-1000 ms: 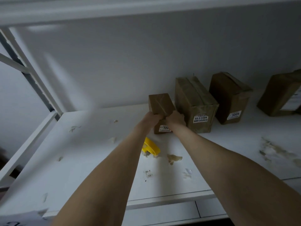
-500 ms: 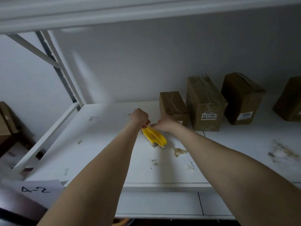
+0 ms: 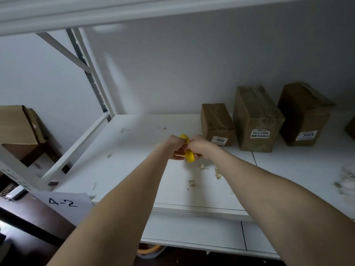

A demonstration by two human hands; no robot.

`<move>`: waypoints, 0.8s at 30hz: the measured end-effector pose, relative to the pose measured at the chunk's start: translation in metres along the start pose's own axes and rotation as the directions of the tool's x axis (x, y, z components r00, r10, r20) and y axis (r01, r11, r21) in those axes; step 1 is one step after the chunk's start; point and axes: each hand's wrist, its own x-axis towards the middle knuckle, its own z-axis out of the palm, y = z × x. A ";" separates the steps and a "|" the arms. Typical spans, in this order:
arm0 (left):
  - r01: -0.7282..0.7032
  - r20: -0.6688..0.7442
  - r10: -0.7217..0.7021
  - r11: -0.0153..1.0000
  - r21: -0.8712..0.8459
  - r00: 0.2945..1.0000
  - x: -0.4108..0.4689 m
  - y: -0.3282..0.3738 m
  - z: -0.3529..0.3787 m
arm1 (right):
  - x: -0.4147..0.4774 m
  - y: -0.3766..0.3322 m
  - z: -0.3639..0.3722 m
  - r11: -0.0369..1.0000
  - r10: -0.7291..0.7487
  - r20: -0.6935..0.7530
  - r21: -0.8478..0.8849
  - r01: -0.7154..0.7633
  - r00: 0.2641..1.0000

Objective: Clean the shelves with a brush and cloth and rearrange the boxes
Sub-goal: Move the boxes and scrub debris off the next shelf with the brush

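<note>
A yellow brush [image 3: 189, 157] is lifted off the white shelf [image 3: 134, 169], held between both hands. My left hand [image 3: 173, 148] grips its left side and my right hand [image 3: 199, 146] grips its right side, so most of the brush is hidden. Three brown boxes stand at the back right: a small one labelled 1002 [image 3: 216, 121], a taller one labelled 55-3-3304 [image 3: 255, 116] and one labelled 3004 [image 3: 303, 112]. Scraps of debris [image 3: 218, 173] lie on the shelf below my hands.
More dirt [image 3: 345, 181] marks the shelf at the right. A paper sign reading 4-2 [image 3: 63, 203] hangs at the front left corner. The white shelf frame [image 3: 76, 148] bounds the left side, with another cardboard box [image 3: 17, 129] beyond it. A shelf board runs overhead.
My hands left the small 1002 box, moved back to the yellow brush and picked it up off the shelf. The view has shifted left.
</note>
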 end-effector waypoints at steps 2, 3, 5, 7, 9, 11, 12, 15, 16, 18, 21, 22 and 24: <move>-0.004 -0.008 0.004 0.996 -0.092 1.000 -0.001 -0.005 -0.001 | -0.005 -0.007 0.005 1.000 0.009 0.013 0.028 -0.010 1.000; -0.007 -0.008 0.006 0.990 -0.140 1.000 -0.002 -0.007 -0.003 | -0.007 -0.010 0.008 0.999 0.006 0.032 0.048 -0.007 0.999; -0.040 -0.040 0.034 0.986 -0.159 0.999 -0.001 -0.013 -0.009 | -0.011 -0.016 0.014 0.997 -0.021 0.069 0.075 0.016 0.997; -0.071 -0.119 0.055 0.988 -0.140 0.991 -0.001 -0.016 -0.018 | -0.009 -0.022 0.020 0.995 -0.056 0.039 0.087 0.052 0.998; -0.082 -0.208 0.056 0.990 -0.116 0.976 0.001 -0.022 -0.032 | -0.004 -0.031 0.027 0.993 -0.082 -0.037 0.085 0.085 0.996; -0.070 -0.285 0.045 0.995 -0.078 0.957 0.004 -0.029 -0.049 | 0.001 -0.042 0.037 0.990 -0.109 -0.053 0.089 0.113 0.993; -0.064 -0.324 0.046 0.997 -0.046 0.945 0.005 -0.034 -0.058 | 0.004 -0.047 0.044 0.988 -0.123 -0.048 0.086 0.127 0.991; -0.041 -0.441 0.047 0.999 0.023 0.896 0.008 -0.045 -0.089 | 0.013 -0.061 0.067 0.987 -0.135 -0.023 0.085 0.136 0.991; -0.029 -0.459 0.024 1.000 -0.002 0.888 0.008 -0.048 -0.101 | 0.016 -0.065 0.076 0.987 -0.136 -0.014 0.089 0.136 0.991; 0.013 -0.484 -0.045 0.998 -0.069 0.874 0.012 -0.055 -0.126 | 0.023 -0.070 0.092 0.986 -0.135 0.004 0.101 0.134 0.991; 0.080 -0.529 -0.123 0.991 -0.104 0.840 0.024 -0.073 -0.165 | 0.031 -0.076 0.113 0.985 -0.130 0.017 0.116 0.127 0.991; 0.101 -0.547 -0.128 0.992 -0.080 0.827 0.028 -0.079 -0.177 | 0.034 -0.079 0.118 0.985 -0.127 0.019 0.120 0.124 0.992; 0.128 -0.592 -0.086 0.991 0.030 0.801 0.037 -0.092 -0.193 | 0.040 -0.082 0.124 0.984 -0.117 0.015 0.136 0.114 0.993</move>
